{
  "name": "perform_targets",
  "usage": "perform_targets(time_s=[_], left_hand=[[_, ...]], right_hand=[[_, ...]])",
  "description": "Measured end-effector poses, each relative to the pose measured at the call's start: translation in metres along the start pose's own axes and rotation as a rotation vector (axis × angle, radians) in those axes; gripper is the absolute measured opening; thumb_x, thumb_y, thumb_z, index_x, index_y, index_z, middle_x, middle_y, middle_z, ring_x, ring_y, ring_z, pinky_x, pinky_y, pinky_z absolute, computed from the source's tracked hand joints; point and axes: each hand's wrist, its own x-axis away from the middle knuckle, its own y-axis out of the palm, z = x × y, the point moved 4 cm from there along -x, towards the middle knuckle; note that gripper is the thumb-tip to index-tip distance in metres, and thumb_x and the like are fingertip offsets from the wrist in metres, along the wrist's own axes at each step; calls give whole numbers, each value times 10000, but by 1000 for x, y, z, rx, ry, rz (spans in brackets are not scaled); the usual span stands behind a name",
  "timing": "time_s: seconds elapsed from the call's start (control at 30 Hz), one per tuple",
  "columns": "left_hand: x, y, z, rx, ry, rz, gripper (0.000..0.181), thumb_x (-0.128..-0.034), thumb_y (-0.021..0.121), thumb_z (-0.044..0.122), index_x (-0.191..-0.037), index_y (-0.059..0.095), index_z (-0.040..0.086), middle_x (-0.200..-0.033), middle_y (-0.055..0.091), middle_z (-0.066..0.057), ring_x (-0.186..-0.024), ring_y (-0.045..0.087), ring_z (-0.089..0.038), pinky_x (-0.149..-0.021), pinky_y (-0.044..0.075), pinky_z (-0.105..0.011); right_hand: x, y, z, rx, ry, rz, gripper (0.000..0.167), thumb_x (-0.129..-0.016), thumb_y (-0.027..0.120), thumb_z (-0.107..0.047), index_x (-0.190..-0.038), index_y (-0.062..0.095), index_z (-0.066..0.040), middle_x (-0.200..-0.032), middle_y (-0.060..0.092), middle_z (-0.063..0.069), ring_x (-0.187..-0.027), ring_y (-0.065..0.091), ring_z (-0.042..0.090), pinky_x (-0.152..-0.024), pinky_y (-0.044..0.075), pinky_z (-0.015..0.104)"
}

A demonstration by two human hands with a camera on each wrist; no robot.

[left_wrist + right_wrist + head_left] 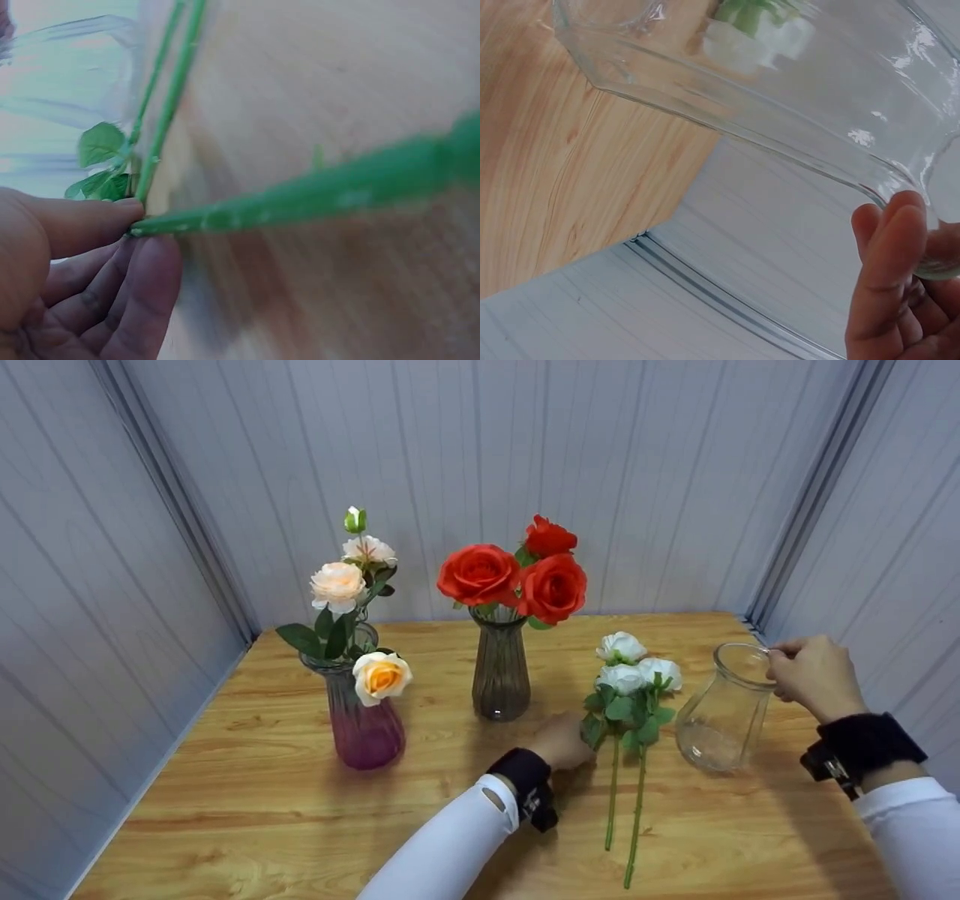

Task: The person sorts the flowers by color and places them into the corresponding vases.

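Note:
White roses (621, 679) with green leaves and long stems lie on the wooden table, their stem ends toward me. At their left side is my left hand (562, 741), its fingertips partly hidden beside the leaves. Thumb and forefinger pinch a green stem (285, 196) in the left wrist view, where two thinner stems (172, 97) also show. On the right, a clear glass vase (720, 720) holds no flowers. My right hand (817, 675) grips its rim; in the right wrist view the fingers (889, 262) wrap the neck edge. Whether its base touches the table I cannot tell.
A grey glass vase (501, 675) with red roses (480, 575) stands at the middle back. To the left is a purple-tinted vase (367, 731) holding pale pink flowers and an orange-centred rose (382, 676). Panelled walls (465, 450) enclose the table (247, 802) at the back and sides.

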Motion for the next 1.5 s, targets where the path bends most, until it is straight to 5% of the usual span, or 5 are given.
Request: perform_targets(time_s=[0.23, 0.57, 0.73, 1.23, 1.5], left_hand=[[32, -24, 13, 316, -24, -97, 121, -985, 762, 58, -881, 809, 21, -778, 763, -76, -646, 648, -129, -622, 535, -246], [29, -24, 25, 761, -46, -208, 63, -1025, 736, 53, -980, 704, 83, -930, 735, -89, -727, 684, -151, -942, 653, -487], [27, -20, 34, 850, -36, -202, 76, -1021, 740, 41, -1093, 720, 29, -933, 714, -45, -727, 696, -152, -925, 667, -451], [34, 2, 57, 973, -50, -160, 207, -945, 785, -64, -822, 674, 60, -884, 809, -143, -678, 753, -137, -910, 667, -430], [33, 4, 59, 979, 11, -24, 48, -984, 758, -33, -1032, 759, -38, -956, 816, -205, -824, 830, -279, -906, 669, -471]], right_hand=[[1, 0, -2, -8, -3, 21, 465, -1097, 487, -164, -1264, 656, 235, -824, 792, 199, -530, 692, 97, -497, 565, 236], [2, -1, -2, -8, -2, 29, 444, -1084, 494, -159, -1250, 683, 207, -782, 785, 111, -574, 728, 164, -511, 575, 251], [2, -1, -1, -10, 2, 34, 451, -1082, 487, -164, -1249, 686, 205, -795, 787, 143, -563, 719, 151, -509, 574, 252], [1, 0, 0, -15, 3, 40, 448, -1091, 490, -158, -1259, 669, 218, -781, 778, 126, -555, 707, 146, -504, 572, 252], [3, 1, 0, -42, 2, 45, 448, -1093, 491, -161, -1255, 675, 215, -785, 769, 115, -564, 715, 133, -512, 584, 243]])
